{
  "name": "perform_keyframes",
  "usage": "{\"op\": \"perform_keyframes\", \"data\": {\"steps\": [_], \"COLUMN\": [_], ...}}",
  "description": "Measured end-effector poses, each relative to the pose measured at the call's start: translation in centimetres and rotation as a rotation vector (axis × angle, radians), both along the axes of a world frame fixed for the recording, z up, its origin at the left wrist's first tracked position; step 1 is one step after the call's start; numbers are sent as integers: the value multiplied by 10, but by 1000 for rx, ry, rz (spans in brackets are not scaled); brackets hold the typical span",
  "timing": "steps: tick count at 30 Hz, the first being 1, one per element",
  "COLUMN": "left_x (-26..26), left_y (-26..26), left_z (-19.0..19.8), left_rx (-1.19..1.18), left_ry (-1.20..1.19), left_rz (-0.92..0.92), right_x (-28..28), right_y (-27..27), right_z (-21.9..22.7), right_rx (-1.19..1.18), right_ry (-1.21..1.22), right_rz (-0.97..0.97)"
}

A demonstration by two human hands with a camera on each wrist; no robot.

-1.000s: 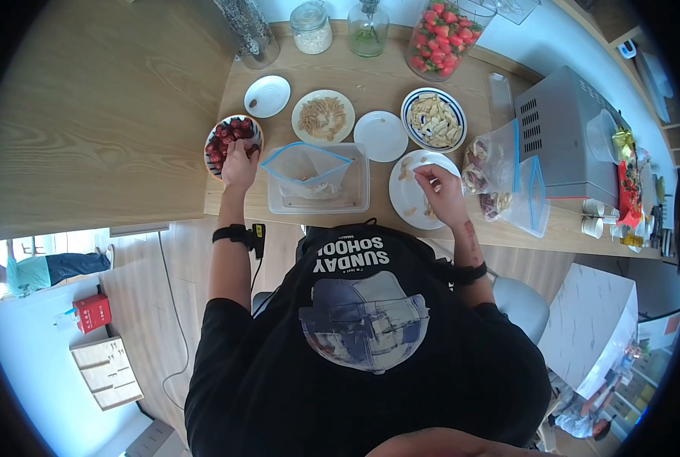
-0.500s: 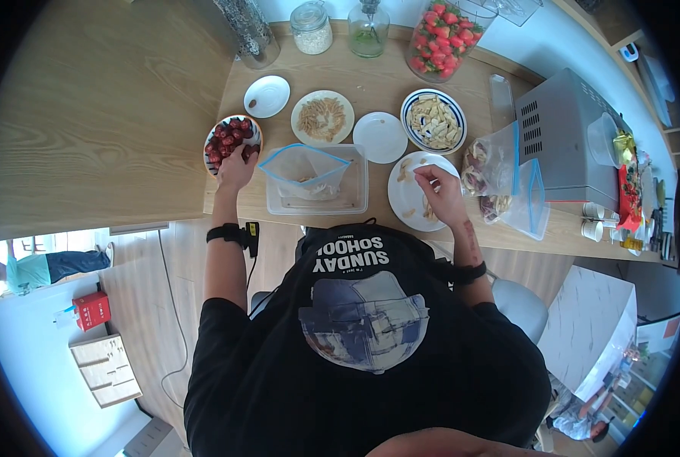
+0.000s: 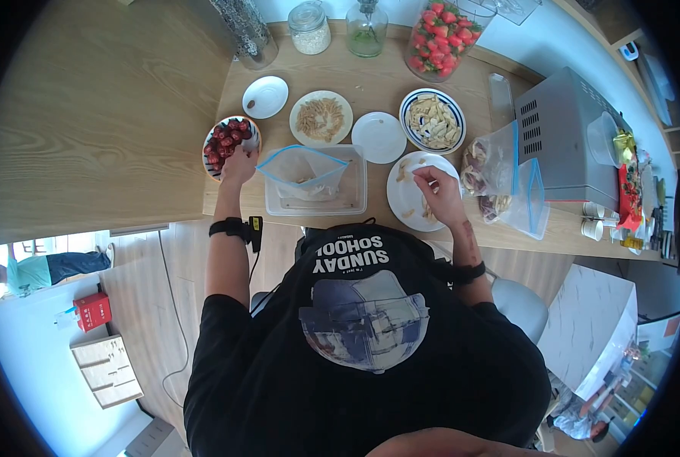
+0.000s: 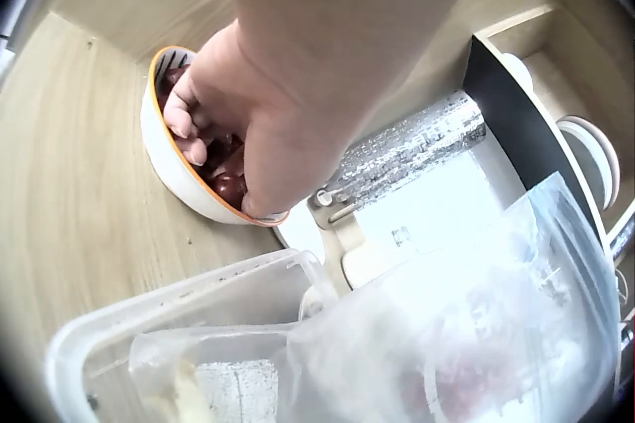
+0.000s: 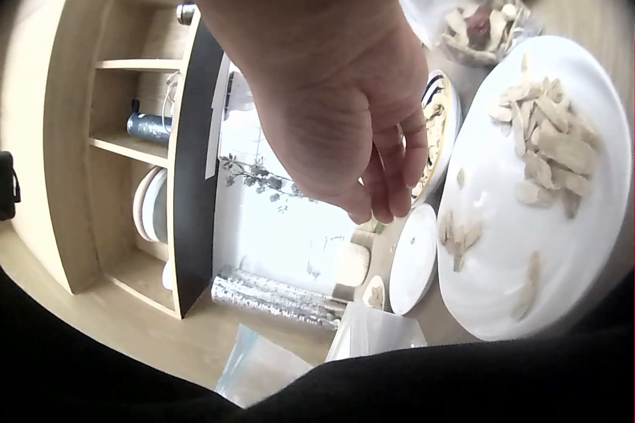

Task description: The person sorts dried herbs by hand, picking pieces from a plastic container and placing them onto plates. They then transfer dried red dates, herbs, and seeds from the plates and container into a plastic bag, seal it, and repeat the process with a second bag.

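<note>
My left hand (image 3: 238,165) reaches into a striped bowl (image 4: 179,173) with an orange rim, at the left of the counter. Its fingers curl around red dates (image 3: 227,137); in the left wrist view a shiny date (image 4: 229,186) shows between fingers and thumb. My right hand (image 3: 443,194) hovers over a large white plate (image 5: 486,244) of thin pale slices (image 5: 556,145), fingers loosely bent and nothing visible in them. Between the hands, an open zip bag (image 3: 309,169) with a blue edge stands in a clear plastic tub (image 3: 359,199), some pale pieces low inside it.
Behind stand a plate of tan slices (image 3: 321,118), two small white plates and a blue-rimmed plate of pale strips (image 3: 433,122). Filled zip bags (image 3: 488,164) lie at right beside a grey appliance (image 3: 561,133). A strawberry jar (image 3: 443,42) and other glass jars line the back.
My left hand has drawn back from the middle of the bowl toward its near right rim, uncovering more dates. The right hand stays over the white plate.
</note>
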State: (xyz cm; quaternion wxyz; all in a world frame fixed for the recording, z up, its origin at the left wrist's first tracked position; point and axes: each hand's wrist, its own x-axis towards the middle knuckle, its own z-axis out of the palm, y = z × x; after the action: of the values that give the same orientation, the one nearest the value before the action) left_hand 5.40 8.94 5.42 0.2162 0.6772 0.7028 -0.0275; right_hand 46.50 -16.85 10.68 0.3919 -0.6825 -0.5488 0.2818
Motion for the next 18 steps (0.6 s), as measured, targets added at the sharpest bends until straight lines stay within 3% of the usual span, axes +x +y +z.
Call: {"op": "perform_keyframes", "data": {"steps": [7, 13, 18], "left_x": [-9, -14, -15], "left_y": [-7, -22, -27], "left_z": [10, -1, 12], "left_rx": [-27, 217, 140], "left_ry": [-52, -47, -251], "left_rz": [-38, -78, -81], "right_x": [-1, 0, 0], "right_y": [0, 1, 3], "right_z": [-2, -2, -4], "right_rx": [-3, -26, -18], "right_ry": [17, 13, 9], "right_rz": [3, 17, 26]}}
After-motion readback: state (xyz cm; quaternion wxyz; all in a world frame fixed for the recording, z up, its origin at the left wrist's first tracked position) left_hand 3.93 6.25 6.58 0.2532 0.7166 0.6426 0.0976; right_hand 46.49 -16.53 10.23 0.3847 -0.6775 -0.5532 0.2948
